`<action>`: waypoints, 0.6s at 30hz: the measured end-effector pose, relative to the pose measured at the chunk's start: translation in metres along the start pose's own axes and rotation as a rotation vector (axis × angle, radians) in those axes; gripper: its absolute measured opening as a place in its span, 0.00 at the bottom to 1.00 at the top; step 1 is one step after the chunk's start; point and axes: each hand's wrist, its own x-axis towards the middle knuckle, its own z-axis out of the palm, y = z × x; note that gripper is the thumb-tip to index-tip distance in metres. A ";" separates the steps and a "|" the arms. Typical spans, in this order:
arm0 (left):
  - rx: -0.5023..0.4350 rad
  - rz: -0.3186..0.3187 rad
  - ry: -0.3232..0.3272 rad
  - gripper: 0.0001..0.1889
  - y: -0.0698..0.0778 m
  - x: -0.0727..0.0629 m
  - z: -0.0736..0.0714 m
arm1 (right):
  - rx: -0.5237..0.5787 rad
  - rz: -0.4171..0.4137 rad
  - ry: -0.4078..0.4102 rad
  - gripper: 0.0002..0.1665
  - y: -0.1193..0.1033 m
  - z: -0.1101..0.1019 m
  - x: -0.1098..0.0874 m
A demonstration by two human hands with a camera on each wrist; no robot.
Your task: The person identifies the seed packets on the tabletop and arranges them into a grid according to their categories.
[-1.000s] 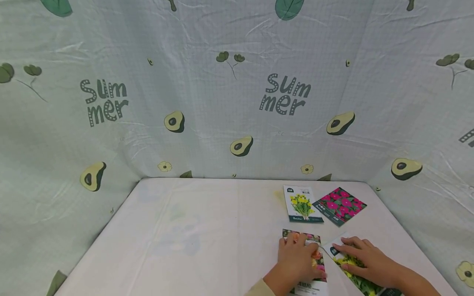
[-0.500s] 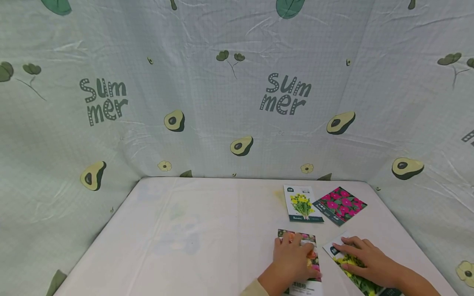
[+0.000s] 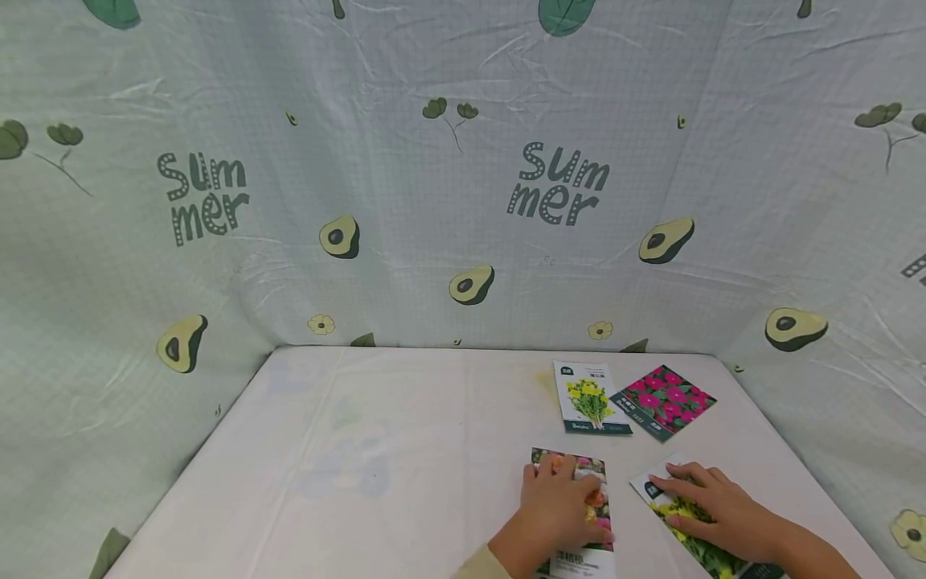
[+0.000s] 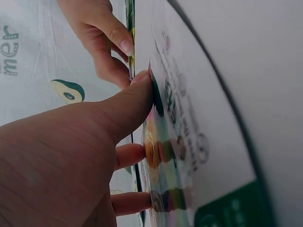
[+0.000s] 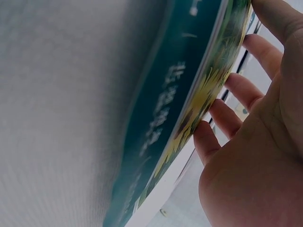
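In the head view my left hand (image 3: 553, 511) rests on a flower seed packet (image 3: 599, 511) printed with pink and orange blooms, lying flat near the front of the table. Its fingertips and thumb press on the printed face, as the left wrist view also shows; the palm hides part of the picture. To the right, my right hand (image 3: 723, 515) lies with spread fingers over a slanted seed packet (image 3: 712, 553) with yellow flowers and a green band. The right wrist view shows those fingertips touching the printed face of this packet (image 5: 199, 101).
Behind the hands lie a white packet with a yellow flower bunch (image 3: 589, 400) and a magenta flower packet (image 3: 669, 402), their edges meeting. A white-covered table (image 3: 391, 515) extends to the left. A cloth with avocado prints (image 3: 405, 185) surrounds it.
My left hand has slid the pink and orange flower packet a little to the left, widening the gap to the slanted packet. The right hand and the other packets have stayed put.
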 end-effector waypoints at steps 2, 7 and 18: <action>0.003 -0.003 -0.003 0.36 -0.002 0.000 0.001 | 0.003 0.004 -0.002 0.37 0.000 0.000 0.000; 0.004 -0.007 -0.003 0.36 -0.008 -0.001 0.000 | 0.019 0.019 -0.006 0.37 -0.002 -0.001 0.000; -0.035 0.017 -0.014 0.36 -0.025 -0.006 -0.005 | 0.013 0.009 -0.016 0.37 -0.005 -0.004 0.000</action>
